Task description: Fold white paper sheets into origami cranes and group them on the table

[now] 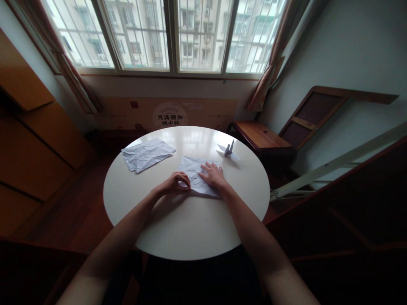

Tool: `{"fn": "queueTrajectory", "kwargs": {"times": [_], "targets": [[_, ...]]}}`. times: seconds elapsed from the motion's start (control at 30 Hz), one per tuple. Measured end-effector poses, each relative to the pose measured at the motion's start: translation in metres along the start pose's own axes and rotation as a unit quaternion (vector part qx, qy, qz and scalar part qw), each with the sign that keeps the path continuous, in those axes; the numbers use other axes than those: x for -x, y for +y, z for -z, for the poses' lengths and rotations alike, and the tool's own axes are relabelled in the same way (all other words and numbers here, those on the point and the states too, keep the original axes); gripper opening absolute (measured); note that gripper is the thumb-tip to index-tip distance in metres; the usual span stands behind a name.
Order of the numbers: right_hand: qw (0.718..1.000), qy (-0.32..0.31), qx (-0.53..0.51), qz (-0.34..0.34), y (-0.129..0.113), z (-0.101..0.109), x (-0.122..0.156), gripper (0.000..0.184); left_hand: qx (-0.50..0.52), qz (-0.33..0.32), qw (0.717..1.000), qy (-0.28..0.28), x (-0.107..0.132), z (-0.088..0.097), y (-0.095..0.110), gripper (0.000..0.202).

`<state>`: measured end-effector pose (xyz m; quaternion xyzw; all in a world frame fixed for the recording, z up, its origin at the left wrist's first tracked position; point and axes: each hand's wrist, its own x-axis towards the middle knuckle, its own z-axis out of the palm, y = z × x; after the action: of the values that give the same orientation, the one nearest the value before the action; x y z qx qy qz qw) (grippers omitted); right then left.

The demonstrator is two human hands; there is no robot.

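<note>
A creased sheet of paper [191, 168] lies on the round white table in front of me. My left hand [178, 182] pinches the paper's near left corner between thumb and fingers. Flat on the right part of the sheet rests my right hand [212, 173], its fingers spread and holding nothing. Just beyond the right hand stands a folded paper crane [228, 150] with its wings out. Farther left is a small stack of creased paper sheets [148, 155], apart from both hands.
The round white table [178, 231] has a glossy top that reflects window light. Behind its right edge stands a wooden side table [259, 134]. A printed banner [197, 111] runs under the barred window [200, 38]. Wooden cabinets [41, 152] line the left side.
</note>
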<state>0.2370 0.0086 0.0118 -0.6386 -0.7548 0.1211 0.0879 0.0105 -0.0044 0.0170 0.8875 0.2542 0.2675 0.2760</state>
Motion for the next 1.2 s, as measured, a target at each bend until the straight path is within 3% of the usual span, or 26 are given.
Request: {"fn": "queueTrajectory", "kwargs": {"times": [0.1, 0.27, 0.33, 0.4, 0.53, 0.67, 0.8, 0.93, 1.07, 1.2], "targets": [[0.997, 0.067, 0.008, -0.038, 0.001, 0.0, 0.002, 0.049, -0.073, 0.048, 0.995, 0.051, 0.003, 0.005, -0.004, 0.016], [0.976, 0.194, 0.023, -0.099, 0.005, 0.006, 0.002, 0.037, -0.189, 0.155, 0.956, 0.16, 0.007, 0.01, -0.015, 0.012], [0.976, 0.206, 0.004, -0.068, 0.006, 0.008, 0.0, 0.037, -0.19, 0.157, 0.951, 0.185, 0.007, 0.009, -0.018, 0.015], [0.984, 0.178, -0.021, -0.016, 0.006, 0.007, -0.003, 0.039, -0.174, 0.133, 0.958, 0.187, 0.006, 0.006, -0.019, 0.017], [0.992, 0.12, -0.024, 0.026, 0.003, 0.005, -0.003, 0.038, -0.151, 0.094, 0.971, 0.157, 0.004, 0.0, -0.02, 0.023], [0.991, 0.132, -0.028, 0.008, 0.001, 0.006, -0.002, 0.035, -0.167, 0.126, 0.97, 0.123, 0.006, -0.001, -0.021, 0.035], [0.988, 0.141, -0.042, 0.054, 0.002, 0.004, -0.004, 0.038, -0.204, 0.19, 0.96, 0.016, 0.007, -0.001, -0.02, 0.071], [0.994, 0.075, -0.005, 0.076, 0.001, -0.003, -0.005, 0.055, -0.234, 0.218, 0.944, -0.079, 0.007, -0.002, -0.018, 0.079], [0.998, -0.012, 0.04, 0.053, 0.0, -0.004, -0.003, 0.058, -0.238, 0.231, 0.939, -0.091, 0.006, -0.001, -0.019, 0.078], [0.998, -0.021, 0.054, -0.004, 0.004, -0.001, -0.002, 0.052, -0.227, 0.227, 0.944, -0.078, 0.006, -0.001, -0.021, 0.074]]}}
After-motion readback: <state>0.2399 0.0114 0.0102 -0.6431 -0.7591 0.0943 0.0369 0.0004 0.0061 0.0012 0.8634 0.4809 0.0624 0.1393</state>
